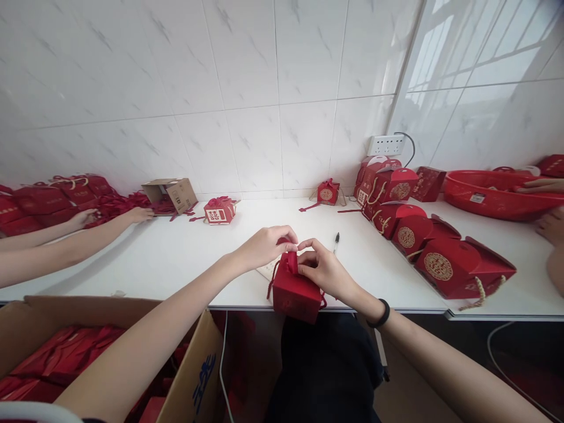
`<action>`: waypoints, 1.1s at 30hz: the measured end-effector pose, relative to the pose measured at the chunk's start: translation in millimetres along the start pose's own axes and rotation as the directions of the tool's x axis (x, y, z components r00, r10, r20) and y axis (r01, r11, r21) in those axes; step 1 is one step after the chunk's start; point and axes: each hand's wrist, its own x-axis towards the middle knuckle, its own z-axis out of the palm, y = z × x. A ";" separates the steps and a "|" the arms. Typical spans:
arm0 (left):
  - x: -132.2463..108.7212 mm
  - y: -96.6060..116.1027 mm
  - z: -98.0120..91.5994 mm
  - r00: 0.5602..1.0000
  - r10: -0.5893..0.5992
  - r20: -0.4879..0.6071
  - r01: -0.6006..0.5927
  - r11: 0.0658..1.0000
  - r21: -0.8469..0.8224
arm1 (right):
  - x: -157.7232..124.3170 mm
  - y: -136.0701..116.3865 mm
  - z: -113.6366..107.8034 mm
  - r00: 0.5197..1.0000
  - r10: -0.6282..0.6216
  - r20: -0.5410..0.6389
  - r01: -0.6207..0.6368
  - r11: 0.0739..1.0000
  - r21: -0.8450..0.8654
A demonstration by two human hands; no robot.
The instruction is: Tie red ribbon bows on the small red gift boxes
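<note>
Left hand [267,247] and right hand [324,270] pinch atop the red box [296,294], fingers perhaps hiding its closure.

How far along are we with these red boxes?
Done, it seems: two ribboned boxes stand by the wall. In hand: the left hand and right hand pinch the top of a red box at the table edge. Left, probably: the carton at lower left holds many flat red pieces.
</note>
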 end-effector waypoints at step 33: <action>-27.7 -16.1 56.8 0.964 -0.256 -0.067 0.134 0.692 -0.709 | -1.0 -4.2 -2.3 0.993 -0.111 -0.044 0.104 0.986 -0.133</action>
